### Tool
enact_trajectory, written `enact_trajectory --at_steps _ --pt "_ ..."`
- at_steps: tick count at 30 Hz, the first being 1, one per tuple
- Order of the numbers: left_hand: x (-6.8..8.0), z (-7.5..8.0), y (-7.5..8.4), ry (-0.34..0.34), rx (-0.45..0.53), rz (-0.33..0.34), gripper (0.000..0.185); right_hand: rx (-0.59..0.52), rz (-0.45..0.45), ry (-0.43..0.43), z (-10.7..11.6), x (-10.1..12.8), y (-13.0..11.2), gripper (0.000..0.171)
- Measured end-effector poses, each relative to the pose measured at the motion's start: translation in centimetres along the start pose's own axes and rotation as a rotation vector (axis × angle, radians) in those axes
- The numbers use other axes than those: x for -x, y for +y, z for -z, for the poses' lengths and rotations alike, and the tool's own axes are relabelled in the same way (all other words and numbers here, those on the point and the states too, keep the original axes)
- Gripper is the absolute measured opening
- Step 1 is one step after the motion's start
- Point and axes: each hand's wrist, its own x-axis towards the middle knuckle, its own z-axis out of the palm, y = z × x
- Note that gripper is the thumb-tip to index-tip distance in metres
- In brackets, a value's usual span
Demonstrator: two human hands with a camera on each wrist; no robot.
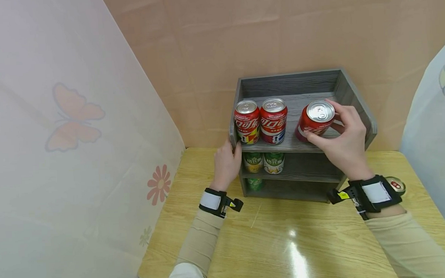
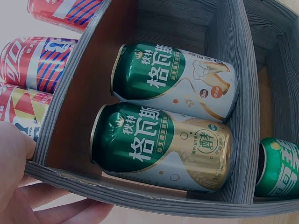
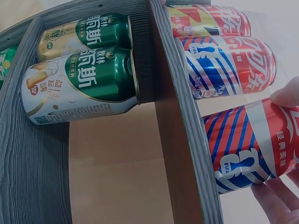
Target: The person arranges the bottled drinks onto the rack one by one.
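A grey wooden three-tier shelf (image 1: 291,85) stands on the table. My left hand (image 1: 226,161) grips its left side panel at the front edge. In my right hand (image 1: 345,142), thumb and fingers hold a red cola can (image 1: 313,126), slightly tilted, at the right of the top tier. Two more red cola cans, one with yellow markings (image 1: 247,123) and one with blue (image 1: 274,122), stand side by side at that tier's left. Below them, the middle tier holds a gold-and-green kvass can (image 2: 163,149) and a white-and-green one (image 2: 173,81).
A green can (image 2: 282,165) stands at the left of the bottom tier. Partly hidden behind my right wrist, another can (image 1: 397,184) is on the wooden table (image 1: 267,236). A tan backdrop (image 1: 222,39) rises behind the shelf; a patterned white sheet (image 1: 108,169) hangs at left.
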Motion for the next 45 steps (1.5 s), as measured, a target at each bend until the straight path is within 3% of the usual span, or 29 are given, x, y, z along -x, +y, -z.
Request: enact_trajectory --at_steps 11,27,45 --pt "0.0 0.0 0.1 0.009 0.0 -0.006 0.022 0.031 0.011 -0.008 -0.9 -0.3 3.1 0.085" --pt "0.0 0.1 0.2 0.018 -0.008 -0.008 0.021 0.058 -0.004 -0.075 -1.8 -1.0 3.0 0.084" --pt "0.0 0.0 0.1 0.012 -0.019 0.008 0.022 0.101 -0.021 -0.091 -2.3 -1.5 3.5 0.08"
